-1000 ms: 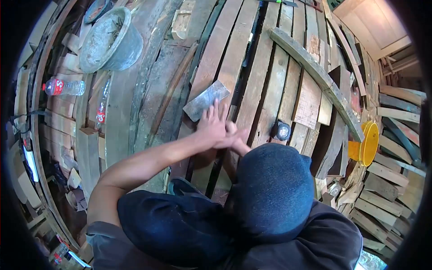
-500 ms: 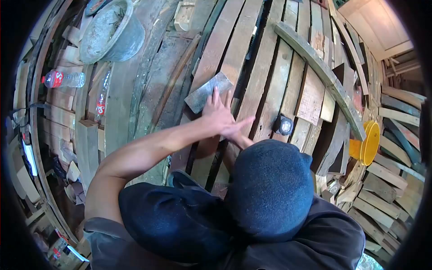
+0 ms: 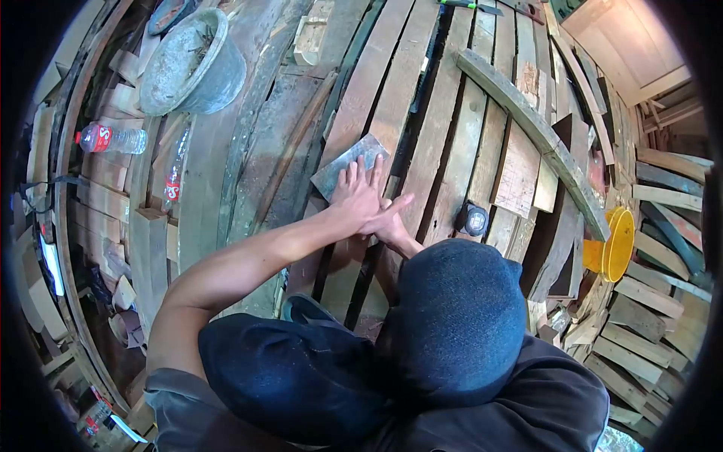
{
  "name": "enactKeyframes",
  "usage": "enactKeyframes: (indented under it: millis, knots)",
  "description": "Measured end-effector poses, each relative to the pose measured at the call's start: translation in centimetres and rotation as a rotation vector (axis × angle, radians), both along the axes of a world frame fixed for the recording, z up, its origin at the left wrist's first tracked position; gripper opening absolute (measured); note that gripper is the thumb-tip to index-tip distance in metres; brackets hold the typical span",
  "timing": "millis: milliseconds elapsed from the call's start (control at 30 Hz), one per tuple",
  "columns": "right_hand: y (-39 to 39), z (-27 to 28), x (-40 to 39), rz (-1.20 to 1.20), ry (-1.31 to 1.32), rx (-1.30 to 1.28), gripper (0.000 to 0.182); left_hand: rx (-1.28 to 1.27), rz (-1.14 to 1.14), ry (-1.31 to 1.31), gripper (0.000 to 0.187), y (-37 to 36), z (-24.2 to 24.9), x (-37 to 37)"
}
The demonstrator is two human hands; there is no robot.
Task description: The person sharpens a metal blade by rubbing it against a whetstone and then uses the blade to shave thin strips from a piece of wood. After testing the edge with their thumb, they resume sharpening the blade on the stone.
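A thin grey rectangular sheet lies on a wooden plank in front of me, its near part covered by my hands. My left hand rests flat on the sheet, fingers stretched forward and slightly spread. Close against it, my right hand comes in from the right and overlaps it in this view. Most of the right fingers are hidden under the left hand, and I cannot tell what they hold. A tape measure, small, dark and round-faced, sits to the right of my hands.
Left stand a cement-stained bucket and plastic bottles. A long curved timber lies across the planks at right, near a yellow bucket. A green-handled tool is at the top edge. Stacked boards fill the right side.
My hands have drawn slightly back toward me and to the left. The grey sheet has shifted and turned a little beneath the left fingers.
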State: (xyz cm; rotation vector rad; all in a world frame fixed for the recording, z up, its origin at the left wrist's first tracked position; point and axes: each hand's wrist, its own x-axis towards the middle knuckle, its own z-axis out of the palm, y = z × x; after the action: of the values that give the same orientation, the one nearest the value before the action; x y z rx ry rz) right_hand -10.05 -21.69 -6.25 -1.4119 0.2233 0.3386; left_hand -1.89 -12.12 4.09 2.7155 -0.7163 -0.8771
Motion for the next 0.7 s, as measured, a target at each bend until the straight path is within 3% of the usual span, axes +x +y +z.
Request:
enactKeyframes:
  millis: [67, 167, 267, 300, 433, 467, 700]
  knots:
    - [0.2, 0.2, 0.1, -0.058, 0.036, 0.059, 0.019, -0.015, -0.024, -0.024, 0.114, 0.6, -0.9, -0.2]
    - [0.9, 0.6, 0.1, -0.082, 0.040, -0.063, 0.018, -0.061, -0.009, -0.004, 0.113, 0.9, -1.4, 0.4]
    - [0.7, -0.5, -0.2, -0.030, 0.120, 0.016, 0.031, -0.063, 0.020, -0.008, 0.115, 0.9, -1.3, 0.2]
    - [0.8, -1.1, -0.2, -0.059, -0.049, -0.030, 0.028, -0.027, -0.006, -0.033, 0.116, 0.9, -1.2, 0.4]
    - [0.3, -3.0, 1.1, -0.026, 0.036, 0.111, 0.024, -0.004, -0.045, -0.099, 0.118, 0.3, -1.2, 1.1]
    - [0.1, -0.6, 2.0, 0.043, 0.118, -0.017, 0.020, -0.022, -0.034, -0.119, 0.118, 0.3, -1.4, 1.6]
    - [0.2, -0.5, -0.2, -0.004, 0.059, -0.007, 0.019, 0.106, -0.143, -0.040, 0.123, 0.5, -0.6, -0.1]
